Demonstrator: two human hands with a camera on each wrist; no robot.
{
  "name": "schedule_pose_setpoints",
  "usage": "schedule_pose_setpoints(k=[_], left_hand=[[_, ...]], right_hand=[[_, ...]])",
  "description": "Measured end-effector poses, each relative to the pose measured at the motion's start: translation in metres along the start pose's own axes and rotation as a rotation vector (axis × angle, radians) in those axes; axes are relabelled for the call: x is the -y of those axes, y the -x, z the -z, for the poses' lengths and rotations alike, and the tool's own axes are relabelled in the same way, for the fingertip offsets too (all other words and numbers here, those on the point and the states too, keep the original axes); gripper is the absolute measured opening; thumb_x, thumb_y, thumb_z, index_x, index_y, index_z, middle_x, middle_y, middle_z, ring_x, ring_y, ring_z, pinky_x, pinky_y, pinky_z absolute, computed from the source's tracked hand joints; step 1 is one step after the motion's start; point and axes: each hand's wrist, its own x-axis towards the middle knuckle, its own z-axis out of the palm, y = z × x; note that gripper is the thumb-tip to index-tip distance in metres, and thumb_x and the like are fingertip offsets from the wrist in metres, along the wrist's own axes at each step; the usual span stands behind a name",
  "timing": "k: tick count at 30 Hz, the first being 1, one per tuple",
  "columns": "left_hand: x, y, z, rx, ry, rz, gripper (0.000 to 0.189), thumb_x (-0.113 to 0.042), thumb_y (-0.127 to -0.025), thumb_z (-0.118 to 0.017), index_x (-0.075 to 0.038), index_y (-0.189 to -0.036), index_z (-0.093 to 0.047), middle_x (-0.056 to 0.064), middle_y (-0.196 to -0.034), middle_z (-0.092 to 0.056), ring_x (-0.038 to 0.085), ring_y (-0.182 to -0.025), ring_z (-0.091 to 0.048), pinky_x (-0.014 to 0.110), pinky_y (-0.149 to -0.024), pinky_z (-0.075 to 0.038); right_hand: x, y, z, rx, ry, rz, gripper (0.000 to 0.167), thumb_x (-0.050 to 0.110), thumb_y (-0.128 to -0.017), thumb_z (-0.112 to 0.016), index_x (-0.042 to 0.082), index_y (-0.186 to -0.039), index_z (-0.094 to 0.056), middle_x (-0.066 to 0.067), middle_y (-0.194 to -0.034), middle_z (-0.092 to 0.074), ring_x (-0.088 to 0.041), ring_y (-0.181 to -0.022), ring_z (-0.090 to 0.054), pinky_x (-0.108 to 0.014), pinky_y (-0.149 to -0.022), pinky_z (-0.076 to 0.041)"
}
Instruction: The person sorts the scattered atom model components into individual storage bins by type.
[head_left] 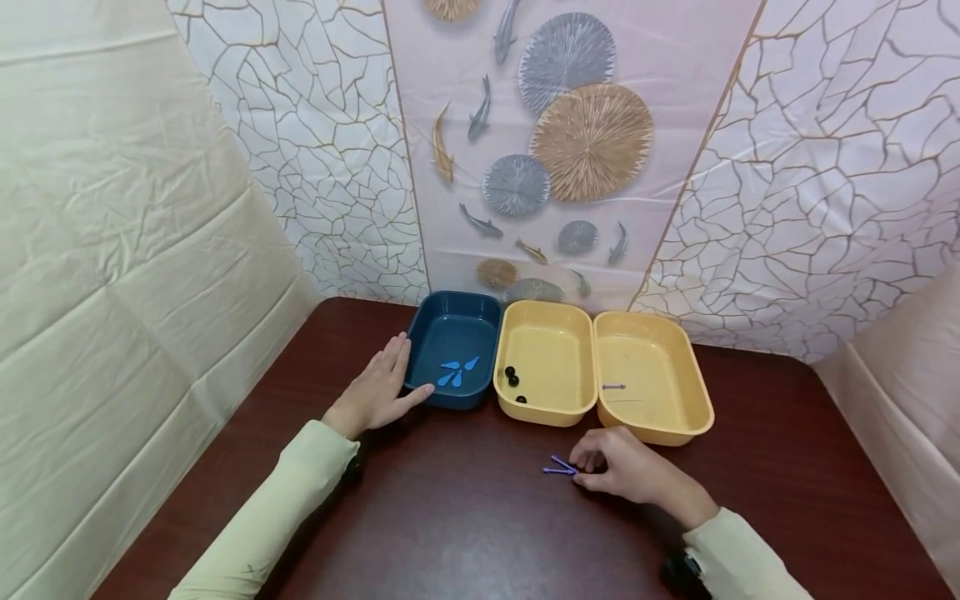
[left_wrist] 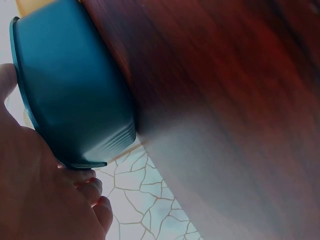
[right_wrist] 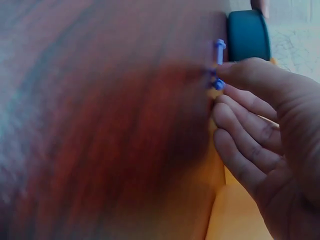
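Observation:
My left hand (head_left: 378, 387) rests on the left rim of a dark blue bin (head_left: 457, 402), fingers straight and thumb over the near corner. Several light blue teardrop pieces (head_left: 448, 378) lie in that bin. Over the table in front of the yellow bins, my right hand (head_left: 622, 467) has its thumb and index finger pinched at the ends of small purple pins (head_left: 558, 472). Two pins show in the head view, pointing left from the fingertips. In the right wrist view the purple pins (right_wrist: 219, 52) sit by the thumb tip, partly hidden.
A middle yellow bin (head_left: 547, 417) holds three black beads (head_left: 512, 377). Beside it, the right yellow bin (head_left: 675, 435) contains a purple pin (head_left: 613, 387). All three bins stand side by side at the back of the dark wooden table (head_left: 465, 508), before a patterned cloth (head_left: 337, 167).

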Motion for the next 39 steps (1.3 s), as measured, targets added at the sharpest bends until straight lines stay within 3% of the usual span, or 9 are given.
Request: schedule_pose_setpoints(k=[9, 26, 33, 39], left_hand=[[0.000, 0.000, 0.000, -0.007, 0.001, -0.001, 0.103, -0.069, -0.102, -0.045, 0.001, -0.168, -0.009, 0.019, -0.179, -0.007, 0.040, -0.166, -0.013, 0.058, -0.133, -0.019], [0.000, 0.000, 0.000, -0.003, -0.002, -0.003, 0.103, -0.069, -0.102, -0.045, 0.001, -0.168, -0.010, 0.019, -0.179, -0.007, 0.039, -0.166, -0.012, 0.057, -0.134, -0.018], [0.000, 0.000, 0.000, -0.005, 0.000, 0.000, 0.103, -0.069, -0.102, -0.045, 0.001, -0.168, -0.009, 0.019, -0.179, -0.006, 0.040, -0.166, -0.012, 0.058, -0.133, -0.018], [-0.001, 0.001, 0.001, 0.005, 0.005, 0.000, 0.103, -0.068, -0.102, -0.046, 0.001, -0.168, -0.009, 0.019, -0.179, -0.006, 0.040, -0.166, -0.012, 0.059, -0.133, -0.018]], right_hand=[[-0.002, -0.002, -0.008, -0.026, 0.012, 0.018, 0.012, 0.002, -0.084, -0.082, 0.013, -0.086, -0.076, 0.006, -0.082, -0.069, 0.003, -0.072, -0.063, -0.021, -0.063, -0.058], [-0.006, 0.000, -0.003, -0.048, 0.024, -0.037, 0.015, 0.002, -0.082, -0.082, 0.016, -0.083, -0.075, 0.014, -0.075, -0.068, 0.007, -0.070, -0.060, -0.020, -0.062, -0.057], [-0.008, 0.003, -0.003, -0.097, 0.046, -0.002, 0.020, 0.000, -0.080, -0.083, 0.018, -0.082, -0.074, 0.016, -0.074, -0.069, 0.009, -0.068, -0.060, -0.019, -0.060, -0.057], [-0.011, 0.007, -0.002, -0.062, 0.024, -0.033, 0.017, 0.000, -0.081, -0.083, 0.014, -0.084, -0.075, 0.014, -0.075, -0.069, 0.007, -0.070, -0.061, -0.021, -0.062, -0.058]])
